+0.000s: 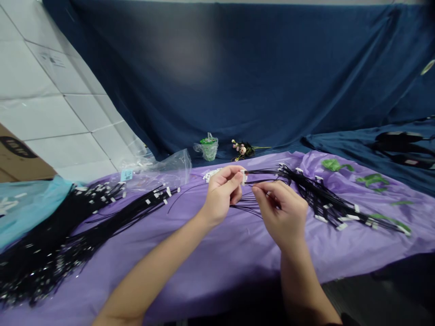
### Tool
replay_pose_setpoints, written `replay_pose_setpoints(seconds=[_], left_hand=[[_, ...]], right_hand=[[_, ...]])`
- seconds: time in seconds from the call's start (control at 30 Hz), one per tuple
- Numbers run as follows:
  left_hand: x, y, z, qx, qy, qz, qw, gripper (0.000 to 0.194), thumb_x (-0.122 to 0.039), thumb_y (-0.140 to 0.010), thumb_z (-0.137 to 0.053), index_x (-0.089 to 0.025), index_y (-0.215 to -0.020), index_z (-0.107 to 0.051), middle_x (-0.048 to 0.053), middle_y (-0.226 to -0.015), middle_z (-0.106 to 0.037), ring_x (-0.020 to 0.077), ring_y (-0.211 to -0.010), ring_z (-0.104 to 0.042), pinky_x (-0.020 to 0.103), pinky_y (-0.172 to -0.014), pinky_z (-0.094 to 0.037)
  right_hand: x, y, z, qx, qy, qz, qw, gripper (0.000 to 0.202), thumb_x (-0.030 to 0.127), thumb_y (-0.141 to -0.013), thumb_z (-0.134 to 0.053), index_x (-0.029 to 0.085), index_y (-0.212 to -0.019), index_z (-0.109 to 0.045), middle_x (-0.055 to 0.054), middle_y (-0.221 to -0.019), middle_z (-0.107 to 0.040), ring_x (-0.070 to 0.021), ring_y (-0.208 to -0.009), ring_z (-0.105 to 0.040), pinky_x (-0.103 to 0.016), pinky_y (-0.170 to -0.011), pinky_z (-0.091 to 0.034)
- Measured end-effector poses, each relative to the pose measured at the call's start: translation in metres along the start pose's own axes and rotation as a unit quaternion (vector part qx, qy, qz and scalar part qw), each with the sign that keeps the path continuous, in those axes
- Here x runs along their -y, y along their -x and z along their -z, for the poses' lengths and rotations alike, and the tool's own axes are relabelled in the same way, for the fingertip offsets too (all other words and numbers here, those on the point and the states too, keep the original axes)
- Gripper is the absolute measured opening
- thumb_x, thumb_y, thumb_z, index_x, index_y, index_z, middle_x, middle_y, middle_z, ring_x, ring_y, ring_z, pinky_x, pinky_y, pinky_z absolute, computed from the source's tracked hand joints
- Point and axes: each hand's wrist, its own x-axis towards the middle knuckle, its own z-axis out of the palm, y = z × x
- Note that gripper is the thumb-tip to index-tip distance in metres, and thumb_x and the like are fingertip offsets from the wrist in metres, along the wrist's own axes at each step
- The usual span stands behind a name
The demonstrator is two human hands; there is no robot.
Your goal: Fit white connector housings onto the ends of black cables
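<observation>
Two bare hands meet over a purple sheet (238, 253) at the centre of the table. The left hand (222, 194) pinches a small white connector (243, 176) between thumb and fingertips; the right hand (280, 213), just at its 3 o'clock, is curled with its fingers closed on thin black wires (261, 182) running from that connector. The wires are fine, dark and glossy, several side by side, each ending in a white plastic tip.

From the hands toward 3 o'clock, a loose bundle of the same black wires (326, 201) lies fanned across the sheet, its white ends scattered along it. At 9 o'clock a far larger heap of wires (68, 231) spreads to the table's left edge. At 11 o'clock lies a clear plastic bag (166, 170); at 12 o'clock, against a blue backdrop (238, 77), stand a small green cup (209, 147) and a sprig of pink flowers (242, 149). Green leaf shapes (372, 180) dot the sheet at 2 o'clock.
</observation>
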Motion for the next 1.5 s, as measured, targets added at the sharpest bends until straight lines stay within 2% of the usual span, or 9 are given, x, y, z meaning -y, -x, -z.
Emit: replay_pose_setpoints(seconds=[0.23, 0.43, 0.6, 0.7, 0.8, 1.03, 1.27, 1.4, 1.5], left_hand=[[-0.002, 0.002, -0.001, -0.001, -0.002, 0.005, 1.0, 0.025, -0.037, -0.075, -0.071, -0.016, -0.084, -0.061, -0.006, -0.054, -0.048, 0.0024, -0.034, -0.036, 0.017, -0.035, -0.02], [0.001, 0.001, 0.001, 0.008, -0.017, -0.015, 1.0, 0.022, -0.036, -0.078, -0.07, -0.017, -0.083, -0.061, -0.006, -0.054, -0.046, 0.0026, -0.034, -0.038, 0.017, -0.035, -0.021], [0.002, 0.001, 0.001, 0.016, -0.047, -0.033, 0.998, 0.019, -0.034, -0.08, -0.068, -0.017, -0.085, -0.061, -0.006, -0.054, -0.047, 0.0025, -0.036, -0.038, 0.017, -0.037, -0.022], [0.002, 0.002, 0.0, 0.009, -0.061, -0.036, 0.997, 0.02, -0.035, -0.079, -0.068, -0.017, -0.084, -0.06, -0.006, -0.053, -0.046, 0.0028, -0.036, -0.037, 0.018, -0.037, -0.023], [0.002, 0.002, -0.001, 0.003, -0.071, -0.035, 0.997, 0.023, -0.038, -0.077, -0.07, -0.017, -0.083, -0.06, -0.007, -0.051, -0.044, 0.0034, -0.036, -0.036, 0.018, -0.037, -0.023], [0.01, 0.004, 0.001, 0.01, -0.093, -0.036, 0.995, 0.021, -0.039, -0.08, -0.068, -0.019, -0.085, -0.061, -0.007, -0.048, -0.035, 0.004, -0.038, -0.032, 0.019, -0.039, -0.02], [0.009, 0.005, -0.001, -0.003, -0.072, -0.029, 0.997, 0.025, -0.04, -0.077, -0.071, -0.019, -0.082, -0.059, -0.007, -0.05, -0.038, 0.0033, -0.037, -0.031, 0.019, -0.038, -0.02], [0.011, 0.002, 0.0, 0.002, -0.063, -0.027, 0.998, 0.024, -0.039, -0.077, -0.07, -0.018, -0.082, -0.058, -0.008, -0.052, -0.04, 0.0024, -0.036, -0.031, 0.019, -0.037, -0.02], [0.009, -0.004, 0.002, -0.024, -0.044, -0.024, 0.998, 0.024, -0.038, -0.076, -0.071, -0.017, -0.082, -0.059, -0.007, -0.056, -0.045, 0.0017, -0.035, -0.035, 0.018, -0.035, -0.02]], right_hand=[[0.005, 0.002, 0.0, -0.004, 0.004, -0.024, 1.0, 0.011, 0.024, -0.088, -0.061, 0.02, -0.078, -0.065, 0.0, -0.07, -0.064, -0.0096, -0.051, -0.048, -0.025, -0.051, -0.04], [0.004, 0.002, 0.0, -0.004, -0.004, -0.042, 0.999, 0.014, 0.026, -0.088, -0.063, 0.019, -0.075, -0.065, 0.001, -0.066, -0.061, -0.0095, -0.053, -0.048, -0.024, -0.053, -0.039], [0.002, 0.003, -0.001, 0.025, -0.071, -0.124, 0.989, 0.018, 0.029, -0.087, -0.062, 0.018, -0.074, -0.065, 0.0, -0.067, -0.061, -0.0106, -0.058, -0.051, -0.024, -0.056, -0.04], [0.003, 0.003, -0.002, 0.016, -0.106, -0.189, 0.976, 0.02, 0.032, -0.086, -0.063, 0.017, -0.074, -0.067, 0.001, -0.06, -0.057, -0.0097, -0.054, -0.047, -0.023, -0.052, -0.037], [0.005, 0.003, -0.003, 0.021, -0.122, -0.222, 0.967, 0.023, 0.035, -0.085, -0.063, 0.016, -0.073, -0.067, 0.003, -0.056, -0.053, -0.0084, -0.05, -0.041, -0.023, -0.048, -0.033], [-0.001, 0.003, -0.006, 0.027, -0.107, -0.21, 0.972, 0.027, 0.037, -0.085, -0.063, 0.015, -0.069, -0.065, 0.004, -0.053, -0.047, -0.0073, -0.048, -0.035, -0.021, -0.044, -0.029], [0.001, 0.007, -0.016, 0.009, -0.119, -0.213, 0.97, 0.027, 0.037, -0.086, -0.062, 0.015, -0.069, -0.063, 0.004, -0.053, -0.048, -0.0074, -0.048, -0.035, -0.022, -0.045, -0.031], [0.001, 0.007, -0.019, 0.014, -0.135, -0.205, 0.969, 0.024, 0.035, -0.086, -0.061, 0.016, -0.071, -0.064, 0.003, -0.056, -0.052, -0.0076, -0.049, -0.04, -0.021, -0.047, -0.034], [-0.003, 0.005, -0.015, 0.018, -0.177, -0.213, 0.961, 0.019, 0.035, -0.087, -0.061, 0.017, -0.084, -0.067, 0.002, -0.06, -0.055, -0.0083, -0.05, -0.044, -0.021, -0.047, -0.036]])
